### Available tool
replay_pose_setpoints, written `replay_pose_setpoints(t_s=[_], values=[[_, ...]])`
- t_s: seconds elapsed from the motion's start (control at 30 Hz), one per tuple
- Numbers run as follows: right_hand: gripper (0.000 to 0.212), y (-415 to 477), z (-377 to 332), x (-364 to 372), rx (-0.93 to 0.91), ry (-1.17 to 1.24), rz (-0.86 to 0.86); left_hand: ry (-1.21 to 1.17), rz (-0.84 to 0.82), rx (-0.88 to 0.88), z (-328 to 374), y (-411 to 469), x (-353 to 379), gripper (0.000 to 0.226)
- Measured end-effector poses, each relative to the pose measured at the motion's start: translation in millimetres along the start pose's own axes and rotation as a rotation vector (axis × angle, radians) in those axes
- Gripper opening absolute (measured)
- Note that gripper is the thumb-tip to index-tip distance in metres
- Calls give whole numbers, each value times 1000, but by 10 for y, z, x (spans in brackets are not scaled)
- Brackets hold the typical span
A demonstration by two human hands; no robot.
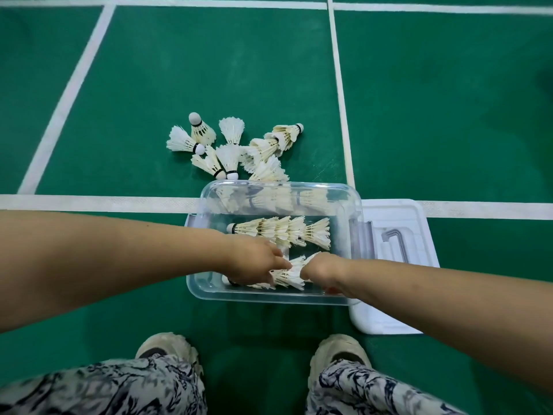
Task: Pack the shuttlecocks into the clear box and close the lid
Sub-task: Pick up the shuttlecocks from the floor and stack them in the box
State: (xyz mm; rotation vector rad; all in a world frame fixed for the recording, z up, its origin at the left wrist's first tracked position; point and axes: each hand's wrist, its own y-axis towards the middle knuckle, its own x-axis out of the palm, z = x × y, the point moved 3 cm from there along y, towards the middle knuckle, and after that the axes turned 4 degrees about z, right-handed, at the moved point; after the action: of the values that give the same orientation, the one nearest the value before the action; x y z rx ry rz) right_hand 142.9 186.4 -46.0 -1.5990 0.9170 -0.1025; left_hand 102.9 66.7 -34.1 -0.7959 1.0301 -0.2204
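Green court floor, both hands gripping shuttlecocks inside clear box

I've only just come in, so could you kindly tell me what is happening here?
A person is crouched over a clear box on a green court floor, packing shuttlecocks. Both hands are inside it: the left hand and right hand are setting down a nested row near the front wall. Another stacked row already lies behind it. A loose pile of shuttlecocks waits on the floor beyond the box. The white lid is off, lying to the right.
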Motion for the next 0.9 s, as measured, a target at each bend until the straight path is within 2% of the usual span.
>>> replay_pose_setpoints(t_s=[0.07, 0.13, 0.17, 0.3, 0.37, 0.57, 0.9], values=[[35, -56, -11, -9, -13, 15, 17, -7, 41, -5, -1, -72, -61, 52], [11, -92, -13, -12, 12, 66, 74, -27, 86, -16, 3, -153, -126, 51], [9, -126, -23, -16, 27, 105, 124, -35, 110, -23, 2, -193, -152, 50], [46, -187, -123, -45, -27, 256, 215, -52, 202, -56, 4, -320, -242, 46], [57, -267, -212, -75, -91, 272, 256, -50, 246, -77, 18, -392, -290, 43], [49, -566, -473, -208, -289, 129, 361, -87, 302, -161, 6, -660, -453, 38], [49, -1217, -761, -412, -478, -222, 524, -34, 411, -233, 261, -1219, -786, 36]])
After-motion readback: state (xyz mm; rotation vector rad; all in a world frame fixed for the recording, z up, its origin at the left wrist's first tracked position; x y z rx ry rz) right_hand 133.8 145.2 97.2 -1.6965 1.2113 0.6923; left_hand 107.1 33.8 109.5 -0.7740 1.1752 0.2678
